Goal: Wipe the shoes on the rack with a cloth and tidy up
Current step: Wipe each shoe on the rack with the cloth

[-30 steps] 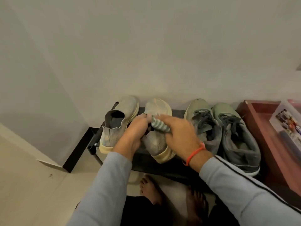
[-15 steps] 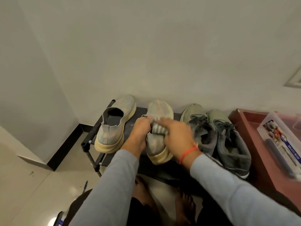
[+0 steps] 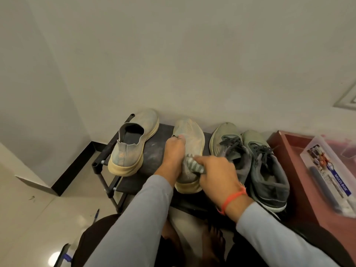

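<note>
Four shoes (image 3: 133,143) on one rack (image 3: 152,149), one cloth (image 3: 194,166).

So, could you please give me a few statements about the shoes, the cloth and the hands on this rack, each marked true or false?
1. The right hand grips a striped cloth against the second slip-on shoe. True.
2. The left hand lies flat on the floor. False: it holds the side of that same slip-on shoe.
3. Four shoes stand on the rack. True: the other slip-on shoe and two grey lace-up shoes complete the row.
4. The lace-up shoes stand at the left end of the rack. False: they stand at its right end.
5. A plastic box sits on the reddish tray right of the rack. True.
</note>
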